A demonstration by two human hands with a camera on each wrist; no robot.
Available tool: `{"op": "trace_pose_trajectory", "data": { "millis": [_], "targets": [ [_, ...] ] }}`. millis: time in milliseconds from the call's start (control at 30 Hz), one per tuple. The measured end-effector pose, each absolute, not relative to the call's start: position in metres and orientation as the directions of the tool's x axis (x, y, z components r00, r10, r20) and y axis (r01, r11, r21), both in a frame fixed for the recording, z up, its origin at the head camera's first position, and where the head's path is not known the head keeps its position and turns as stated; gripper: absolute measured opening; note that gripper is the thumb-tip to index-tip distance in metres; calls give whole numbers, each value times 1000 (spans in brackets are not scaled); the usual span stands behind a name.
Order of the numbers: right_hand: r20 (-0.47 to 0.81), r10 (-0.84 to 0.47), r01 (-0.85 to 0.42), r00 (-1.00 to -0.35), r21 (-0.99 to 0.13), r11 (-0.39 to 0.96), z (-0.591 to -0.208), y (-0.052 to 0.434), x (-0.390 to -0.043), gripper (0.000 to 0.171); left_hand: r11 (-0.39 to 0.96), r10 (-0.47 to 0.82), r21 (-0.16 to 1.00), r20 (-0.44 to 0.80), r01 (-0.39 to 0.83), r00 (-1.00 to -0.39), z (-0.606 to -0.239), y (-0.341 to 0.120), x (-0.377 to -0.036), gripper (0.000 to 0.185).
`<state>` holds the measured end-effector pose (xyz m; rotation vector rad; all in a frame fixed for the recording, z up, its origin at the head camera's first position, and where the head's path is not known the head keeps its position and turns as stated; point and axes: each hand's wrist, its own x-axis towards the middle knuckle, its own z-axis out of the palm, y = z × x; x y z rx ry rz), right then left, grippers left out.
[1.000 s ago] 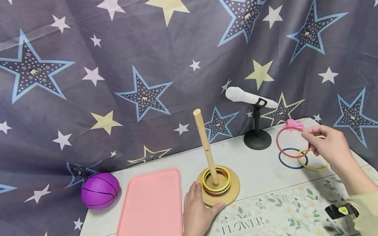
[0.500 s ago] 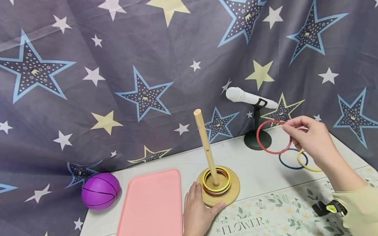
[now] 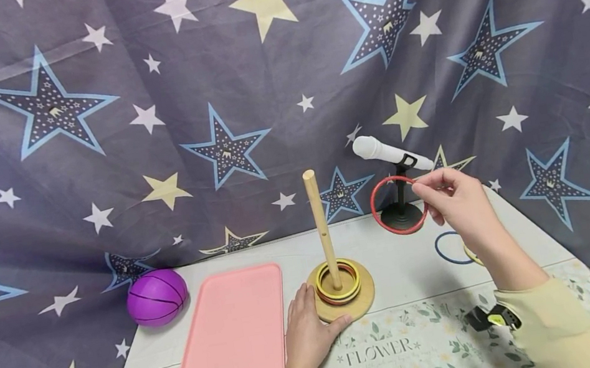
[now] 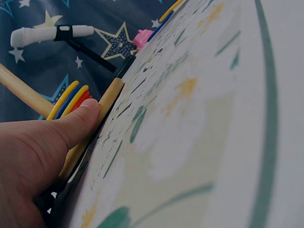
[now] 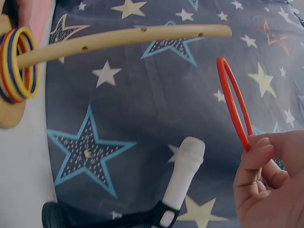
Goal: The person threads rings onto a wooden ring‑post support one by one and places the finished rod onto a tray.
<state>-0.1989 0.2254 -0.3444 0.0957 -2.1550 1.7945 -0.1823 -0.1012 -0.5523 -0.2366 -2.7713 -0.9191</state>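
Observation:
My right hand (image 3: pixel 452 196) pinches a red ring (image 3: pixel 385 221) by its rim, up in the air to the right of the wooden peg (image 3: pixel 320 227); the right wrist view shows the same red ring (image 5: pixel 232 107) beside the peg (image 5: pixel 123 38). Several coloured rings (image 3: pixel 337 280) lie stacked around the peg on its round wooden base (image 3: pixel 364 297). My left hand (image 3: pixel 307 336) rests flat on the table, thumb against the base's edge (image 4: pixel 111 95). A blue ring (image 3: pixel 443 254) lies on the table under my right forearm, and a yellow ring beside it is mostly hidden.
A pink tray (image 3: pixel 228 338) lies left of the base, with a purple ball (image 3: pixel 155 296) behind it. A white microphone (image 3: pixel 389 153) on a black stand (image 3: pixel 403 217) sits at the back behind the red ring. A starry cloth hangs behind the table.
My right hand has lifted the red ring off the table and carried it up and left toward the peg. The left hand has stayed put.

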Motion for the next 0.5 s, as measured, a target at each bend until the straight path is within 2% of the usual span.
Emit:
{"op": "trace_pose_trajectory", "data": {
  "millis": [500],
  "targets": [
    [345, 83, -339, -935, -938, 73, -316, 187, -201, 23, 782, 83, 584, 249, 218, -965, -552, -101, -184, 114]
  ]
}}
